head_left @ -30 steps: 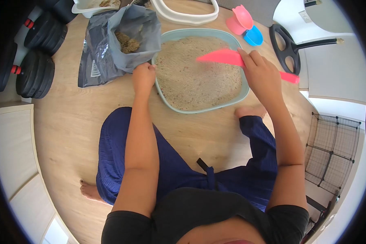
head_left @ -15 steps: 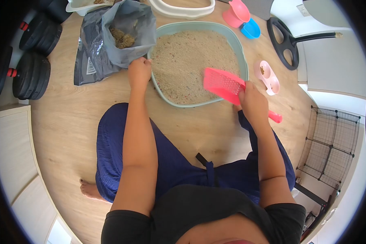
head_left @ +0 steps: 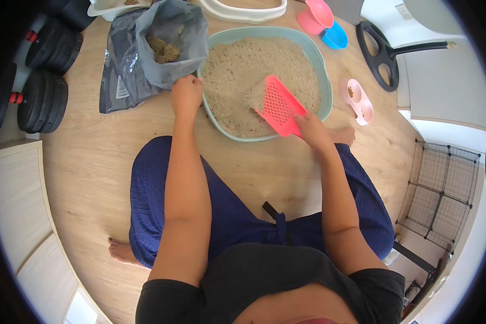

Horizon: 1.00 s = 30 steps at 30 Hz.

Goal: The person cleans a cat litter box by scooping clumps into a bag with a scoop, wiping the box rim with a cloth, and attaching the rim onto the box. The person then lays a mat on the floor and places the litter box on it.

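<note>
On the wooden floor (head_left: pixel 92 162), a pale green tray (head_left: pixel 326 83) is filled with sandy granules (head_left: pixel 232 65). Over the near right part of the tray, a pink perforated scoop (head_left: pixel 278 105) is gripped by the fingers of the right hand (head_left: pixel 312 130). Just left of the tray, the edge of an open grey bag (head_left: pixel 162 75) is grasped in the closed left hand (head_left: pixel 187 97); brown clumps (head_left: pixel 163 50) are contained inside. Right of the tray, a pink double dish (head_left: pixel 360 101) is placed. Beyond its far right corner, a pink container (head_left: pixel 315 19) and a blue scoop (head_left: pixel 336 36) are set together.
</note>
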Available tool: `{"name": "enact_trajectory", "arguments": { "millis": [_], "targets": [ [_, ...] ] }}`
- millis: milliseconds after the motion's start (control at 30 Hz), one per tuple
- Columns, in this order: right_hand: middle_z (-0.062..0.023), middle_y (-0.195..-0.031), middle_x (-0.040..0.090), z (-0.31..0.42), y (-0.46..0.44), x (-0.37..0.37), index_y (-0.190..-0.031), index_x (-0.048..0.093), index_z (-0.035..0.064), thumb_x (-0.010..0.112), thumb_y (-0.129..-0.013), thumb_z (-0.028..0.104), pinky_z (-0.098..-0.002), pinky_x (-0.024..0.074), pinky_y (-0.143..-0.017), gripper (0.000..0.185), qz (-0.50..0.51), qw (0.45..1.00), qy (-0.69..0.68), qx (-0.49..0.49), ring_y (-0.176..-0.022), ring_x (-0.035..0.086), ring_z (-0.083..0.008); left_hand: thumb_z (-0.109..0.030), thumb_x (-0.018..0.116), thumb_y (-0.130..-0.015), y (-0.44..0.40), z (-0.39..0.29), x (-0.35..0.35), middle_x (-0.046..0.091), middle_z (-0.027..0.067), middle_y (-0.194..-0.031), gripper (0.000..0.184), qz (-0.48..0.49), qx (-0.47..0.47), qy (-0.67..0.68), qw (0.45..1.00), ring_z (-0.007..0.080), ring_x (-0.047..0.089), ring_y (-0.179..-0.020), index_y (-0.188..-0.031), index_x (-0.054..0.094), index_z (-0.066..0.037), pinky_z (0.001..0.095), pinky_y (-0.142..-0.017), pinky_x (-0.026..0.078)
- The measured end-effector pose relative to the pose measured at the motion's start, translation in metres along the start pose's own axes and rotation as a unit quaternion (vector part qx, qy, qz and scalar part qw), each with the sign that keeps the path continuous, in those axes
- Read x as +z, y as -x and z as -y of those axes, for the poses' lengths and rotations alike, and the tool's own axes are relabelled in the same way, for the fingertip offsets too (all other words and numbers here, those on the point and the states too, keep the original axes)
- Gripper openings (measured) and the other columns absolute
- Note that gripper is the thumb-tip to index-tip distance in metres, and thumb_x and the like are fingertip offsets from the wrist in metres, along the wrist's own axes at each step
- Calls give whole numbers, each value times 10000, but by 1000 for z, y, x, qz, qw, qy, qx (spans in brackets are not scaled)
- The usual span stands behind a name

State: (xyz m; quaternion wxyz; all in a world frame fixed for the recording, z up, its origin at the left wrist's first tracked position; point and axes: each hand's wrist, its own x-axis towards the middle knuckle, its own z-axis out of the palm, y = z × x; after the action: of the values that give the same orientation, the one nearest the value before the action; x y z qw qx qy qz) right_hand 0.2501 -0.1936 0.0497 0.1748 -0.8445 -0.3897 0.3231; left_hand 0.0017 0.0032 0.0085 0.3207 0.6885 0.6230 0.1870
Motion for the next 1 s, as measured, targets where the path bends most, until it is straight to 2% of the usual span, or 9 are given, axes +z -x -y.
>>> {"name": "enact_trajectory", "arguments": {
  "millis": [133,267,367,433,533,567,667,733,1000],
  "targets": [
    [-61,-766,605,20,7,-17,-930,588,-36,485,-876,194,-287,428,-643,257,-2,957,-279,83,-712,544,-128,-259,563,-826,2,-3,-3,635,197,-827,268,0,-8,2,1000,369,600,-805,-814,657,-9,428,-718,464],
    [-32,-788,600,6,-4,-23,-969,576,-21,485,-880,178,-268,415,-622,236,49,962,-265,43,-696,531,-97,-256,560,-828,1,0,0,634,198,-826,266,-4,1,-1,1000,370,599,-805,-805,652,-7,428,-719,464],
    [-36,-775,591,43,4,-40,-984,566,-26,484,-884,207,-274,411,-623,267,-25,965,-251,74,-699,526,-108,-253,559,-828,1,1,0,631,204,-822,260,-3,1,7,1000,371,599,-804,-806,653,-11,427,-719,465],
    [-89,-807,616,29,-26,-46,-993,566,-31,480,-892,246,-310,428,-671,307,-82,990,-118,-16,-733,558,-176,-253,561,-826,1,0,0,631,208,-821,257,-1,-7,5,1000,376,600,-800,-812,658,-16,425,-720,466],
    [-167,-872,631,30,-82,-60,-1023,556,-33,477,-898,289,-355,432,-739,354,-87,988,-67,-105,-811,587,-260,-252,561,-825,0,2,2,634,206,-823,254,-7,5,-8,1000,381,600,-794,-818,661,-18,425,-720,468],
    [-167,-872,631,31,-101,-61,-1023,556,-33,477,-898,289,-355,432,-739,354,-88,988,-71,-108,-811,587,-260,-252,561,-825,0,2,3,634,206,-823,254,-11,7,-10,1000,381,600,-794,-818,661,-18,425,-720,468],
    [-28,-859,608,40,-156,-61,-1038,576,7,483,-914,258,-284,424,-689,295,-84,985,-62,-138,-757,534,-118,-248,564,-822,2,2,3,634,205,-817,253,-23,11,-3,1000,384,600,-781,-818,662,-15,425,-712,468],
    [-207,-960,620,49,-182,-59,-1067,553,-10,474,-898,292,-377,424,-797,354,-80,983,-40,-162,-910,592,-307,-242,567,-820,2,2,2,632,207,-803,251,-19,11,18,1000,382,600,-768,-813,658,-8,424,-701,466],
    [-194,-1042,604,81,-227,-34,-1096,559,43,479,-874,227,-405,431,-832,300,-130,958,60,-247,-978,573,-340,-227,577,-813,-2,5,4,622,212,-752,241,5,-24,35,999,377,601,-733,-801,652,2,416,-675,464]
  ]
}}
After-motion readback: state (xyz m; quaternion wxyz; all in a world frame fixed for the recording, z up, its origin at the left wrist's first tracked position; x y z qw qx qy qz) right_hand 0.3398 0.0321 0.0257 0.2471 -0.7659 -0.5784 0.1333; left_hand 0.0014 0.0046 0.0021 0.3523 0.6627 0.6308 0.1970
